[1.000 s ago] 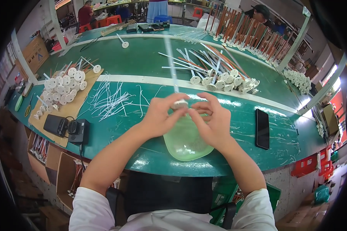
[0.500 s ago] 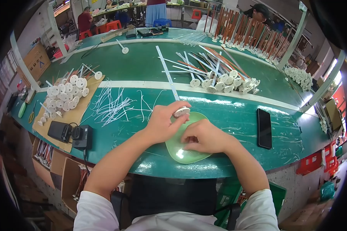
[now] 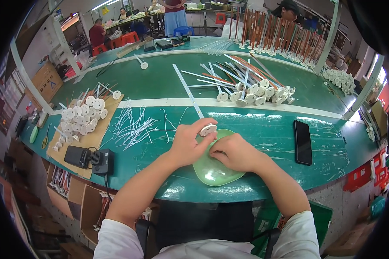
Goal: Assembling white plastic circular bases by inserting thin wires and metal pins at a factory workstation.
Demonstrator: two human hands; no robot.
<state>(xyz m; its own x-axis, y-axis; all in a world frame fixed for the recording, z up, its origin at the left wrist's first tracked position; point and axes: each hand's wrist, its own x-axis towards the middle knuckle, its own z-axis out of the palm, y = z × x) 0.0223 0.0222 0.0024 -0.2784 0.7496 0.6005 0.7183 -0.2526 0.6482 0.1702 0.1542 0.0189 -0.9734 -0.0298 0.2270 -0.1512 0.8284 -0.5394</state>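
Observation:
My left hand (image 3: 186, 146) is closed around a round white disc (image 3: 208, 130), gripping it between thumb and fingers. A long pale strip (image 3: 187, 88) with small dots runs from this disc away across the table. Just right of it, my right hand (image 3: 238, 154) hovers over a shallow light-green dish (image 3: 218, 178), thumb and fingertips pinched together. Whatever is between those fingertips, if anything, is too small or hidden to make out. The dish lies partly under both hands, and its contents cannot be made out.
Thin white wires (image 3: 134, 128) lie left of my hands, beside a pile of white discs (image 3: 85, 113) on cardboard. Black boxy devices (image 3: 102, 161) sit near the front left edge. Disc-ended strips (image 3: 257, 92) are heaped beyond the white rail. A phone (image 3: 303, 142) lies right.
My right hand has risen from inside the green dish toward the disc in my left hand. The whole view has shifted slightly; my left hand keeps its hold.

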